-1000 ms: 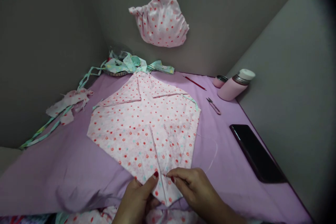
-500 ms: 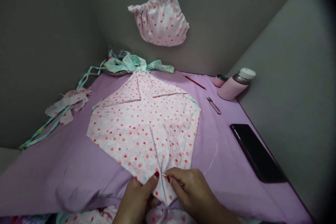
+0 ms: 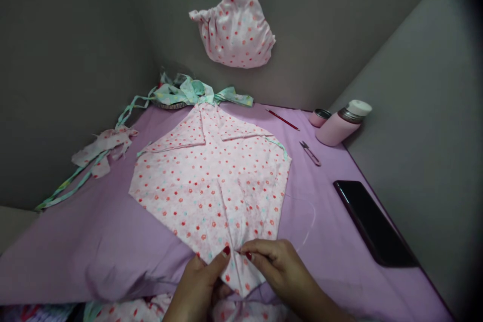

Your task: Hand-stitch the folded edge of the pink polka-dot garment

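Note:
A pale pink cloth with red flower prints (image 3: 181, 171) lies spread in front of me, with triangular folded flaps at its far end. Its near point is pinched by my left hand (image 3: 202, 276), the thumb on top and the fingers beneath, partly hidden. My right hand (image 3: 279, 264) grips a sewing needle (image 3: 238, 252) between thumb and forefinger, at a seam close to the left thumb. The needle is thin and mostly covered by fingers. A pale thread (image 3: 313, 222) loops over the table covering to the right of the cloth.
A purple sheet (image 3: 94, 226) covers the table. On the right are a phone (image 3: 372, 224), thread snips (image 3: 310, 154), a red pencil (image 3: 283, 119), a pink bottle (image 3: 337, 127) and a small pink cup (image 3: 320, 117). Green ties (image 3: 188, 91) lie behind; a gathered printed piece (image 3: 237, 30) hangs above.
My right fingers have shifted slightly right, away from the left thumb, and less of the needle shows. The whole view has moved a little; the left hand keeps its pinch.

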`<control>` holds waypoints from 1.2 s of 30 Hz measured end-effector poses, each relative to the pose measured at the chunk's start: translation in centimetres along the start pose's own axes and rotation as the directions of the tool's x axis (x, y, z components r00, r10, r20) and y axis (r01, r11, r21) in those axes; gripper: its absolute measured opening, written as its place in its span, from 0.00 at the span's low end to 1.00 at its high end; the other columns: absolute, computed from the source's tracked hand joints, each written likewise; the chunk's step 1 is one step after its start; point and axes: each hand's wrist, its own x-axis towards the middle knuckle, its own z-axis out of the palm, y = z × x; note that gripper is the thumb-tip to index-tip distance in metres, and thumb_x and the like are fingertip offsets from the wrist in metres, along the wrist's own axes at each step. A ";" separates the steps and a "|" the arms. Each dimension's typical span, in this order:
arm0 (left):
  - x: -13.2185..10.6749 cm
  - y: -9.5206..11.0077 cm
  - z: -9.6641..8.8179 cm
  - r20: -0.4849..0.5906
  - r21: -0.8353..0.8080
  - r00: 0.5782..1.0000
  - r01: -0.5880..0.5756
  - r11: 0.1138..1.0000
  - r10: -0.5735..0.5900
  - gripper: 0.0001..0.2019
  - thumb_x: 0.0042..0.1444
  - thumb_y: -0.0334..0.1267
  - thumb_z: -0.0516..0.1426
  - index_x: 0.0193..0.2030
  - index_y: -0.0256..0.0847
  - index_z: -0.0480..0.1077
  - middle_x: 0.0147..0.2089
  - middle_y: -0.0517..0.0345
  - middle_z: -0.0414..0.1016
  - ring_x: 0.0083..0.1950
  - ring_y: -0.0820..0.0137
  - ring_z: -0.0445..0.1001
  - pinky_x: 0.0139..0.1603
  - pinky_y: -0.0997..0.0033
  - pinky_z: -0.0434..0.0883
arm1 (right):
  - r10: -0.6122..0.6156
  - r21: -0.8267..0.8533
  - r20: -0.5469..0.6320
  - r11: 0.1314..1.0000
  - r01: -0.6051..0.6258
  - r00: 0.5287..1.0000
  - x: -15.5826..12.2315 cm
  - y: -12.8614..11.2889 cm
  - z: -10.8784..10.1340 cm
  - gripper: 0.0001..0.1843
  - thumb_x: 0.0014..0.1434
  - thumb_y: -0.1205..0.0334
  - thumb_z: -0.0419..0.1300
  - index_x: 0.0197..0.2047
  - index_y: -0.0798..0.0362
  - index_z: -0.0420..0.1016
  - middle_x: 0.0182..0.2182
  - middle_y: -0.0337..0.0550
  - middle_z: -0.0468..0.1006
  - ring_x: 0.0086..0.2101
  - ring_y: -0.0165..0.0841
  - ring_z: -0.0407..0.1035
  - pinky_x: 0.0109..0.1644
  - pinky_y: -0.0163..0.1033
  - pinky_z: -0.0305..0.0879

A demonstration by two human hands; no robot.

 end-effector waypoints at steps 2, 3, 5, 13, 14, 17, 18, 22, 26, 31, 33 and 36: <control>0.1 -0.1 -0.1 0.023 -0.006 1.000 0.004 1.000 -0.004 0.22 0.38 0.43 0.66 0.40 0.34 0.72 0.32 0.49 0.78 0.29 0.65 0.75 0.27 0.71 0.69 | 0.000 0.011 0.007 1.000 0.000 1.000 0.1 -0.2 -0.1 0.16 0.57 0.70 0.52 0.42 0.46 0.77 0.34 0.36 0.79 0.34 0.28 0.73 0.38 0.30 0.64; 0.1 -0.1 -0.1 0.036 -0.009 0.999 0.007 1.000 -0.006 0.22 0.39 0.43 0.66 0.40 0.33 0.72 0.32 0.49 0.78 0.29 0.66 0.74 0.27 0.71 0.68 | 0.000 0.014 0.010 1.000 -0.001 1.000 0.1 -0.2 -0.2 0.16 0.57 0.70 0.52 0.42 0.46 0.77 0.33 0.36 0.79 0.34 0.28 0.73 0.38 0.29 0.64; 0.1 0.0 -0.1 0.053 -0.011 0.999 0.007 1.000 -0.007 0.23 0.39 0.43 0.66 0.41 0.33 0.72 0.30 0.50 0.78 0.28 0.66 0.74 0.25 0.73 0.67 | -0.002 0.016 0.014 1.000 0.002 1.000 0.2 -0.2 -0.2 0.16 0.57 0.70 0.52 0.42 0.46 0.77 0.33 0.35 0.79 0.33 0.28 0.72 0.37 0.29 0.64; -0.1 0.2 0.0 0.075 0.036 0.997 0.017 0.999 -0.019 0.17 0.38 0.44 0.66 0.33 0.33 0.73 0.17 0.62 0.68 0.17 0.76 0.62 0.21 0.76 0.60 | -0.020 -0.074 0.038 0.997 0.022 0.999 0.3 -0.5 -0.3 0.16 0.57 0.71 0.52 0.42 0.45 0.77 0.31 0.34 0.78 0.32 0.27 0.71 0.36 0.28 0.61; -0.2 0.3 0.1 0.074 0.038 0.997 0.023 0.999 -0.026 0.17 0.38 0.43 0.66 0.33 0.34 0.73 0.16 0.63 0.68 0.17 0.76 0.60 0.20 0.76 0.59 | -0.023 -0.093 0.044 0.995 0.027 0.999 0.4 -0.6 -0.3 0.16 0.58 0.71 0.52 0.41 0.45 0.77 0.31 0.34 0.78 0.32 0.27 0.71 0.36 0.28 0.61; -0.3 0.5 0.2 0.073 0.043 0.997 0.029 0.999 -0.033 0.15 0.37 0.42 0.66 0.30 0.35 0.73 0.17 0.64 0.67 0.16 0.78 0.58 0.20 0.78 0.56 | -0.028 -0.134 0.064 0.990 0.037 0.998 0.5 -0.7 -0.5 0.16 0.58 0.70 0.52 0.41 0.44 0.77 0.31 0.34 0.78 0.33 0.27 0.71 0.36 0.28 0.61; -0.4 0.6 0.2 0.078 0.043 0.997 0.024 0.999 -0.027 0.14 0.37 0.42 0.66 0.28 0.35 0.72 0.16 0.64 0.66 0.16 0.79 0.58 0.20 0.78 0.56 | -0.027 -0.136 0.069 0.990 0.036 0.997 0.5 -0.7 -0.6 0.16 0.58 0.70 0.52 0.41 0.44 0.77 0.32 0.33 0.78 0.33 0.27 0.71 0.36 0.28 0.61; -0.3 0.5 0.1 0.096 0.047 0.995 0.014 0.999 -0.018 0.14 0.38 0.43 0.66 0.28 0.35 0.72 0.15 0.64 0.65 0.18 0.77 0.60 0.22 0.77 0.58 | -0.023 -0.114 0.093 0.993 0.034 0.995 0.7 -0.7 -0.8 0.16 0.58 0.70 0.52 0.42 0.43 0.77 0.32 0.33 0.78 0.33 0.27 0.71 0.36 0.28 0.61; 0.1 0.2 -0.1 0.097 0.043 0.995 0.006 0.999 -0.010 0.16 0.37 0.44 0.66 0.30 0.35 0.73 0.17 0.63 0.67 0.18 0.77 0.60 0.21 0.77 0.58 | -0.024 -0.118 0.126 0.992 0.039 0.992 0.9 -0.7 -0.9 0.16 0.59 0.69 0.52 0.43 0.44 0.77 0.31 0.34 0.78 0.32 0.27 0.71 0.36 0.28 0.61; 0.5 -0.3 -0.5 0.121 0.086 0.993 0.000 0.996 -0.011 0.16 0.38 0.46 0.65 0.24 0.35 0.69 0.16 0.65 0.63 0.17 0.79 0.56 0.21 0.78 0.56 | -0.038 -0.115 0.118 0.992 0.051 0.992 1.0 -0.7 -0.6 0.16 0.59 0.70 0.51 0.43 0.45 0.76 0.34 0.35 0.78 0.35 0.28 0.71 0.38 0.29 0.61; 0.6 -0.3 -0.7 0.119 0.095 0.993 0.000 0.995 -0.011 0.16 0.38 0.46 0.66 0.26 0.35 0.69 0.18 0.64 0.65 0.18 0.78 0.58 0.22 0.77 0.58 | -0.039 -0.147 0.114 0.988 0.055 0.993 0.9 -0.8 -0.4 0.15 0.59 0.69 0.50 0.42 0.47 0.76 0.34 0.36 0.78 0.34 0.28 0.71 0.37 0.29 0.61; 0.8 -0.4 -0.9 0.100 0.109 0.995 0.003 0.994 -0.014 0.17 0.38 0.47 0.65 0.27 0.35 0.70 0.18 0.64 0.65 0.19 0.78 0.58 0.22 0.77 0.58 | -0.053 -0.225 0.091 0.972 0.072 0.994 0.9 -0.9 0.2 0.12 0.60 0.67 0.49 0.39 0.50 0.73 0.31 0.37 0.76 0.31 0.28 0.70 0.35 0.29 0.60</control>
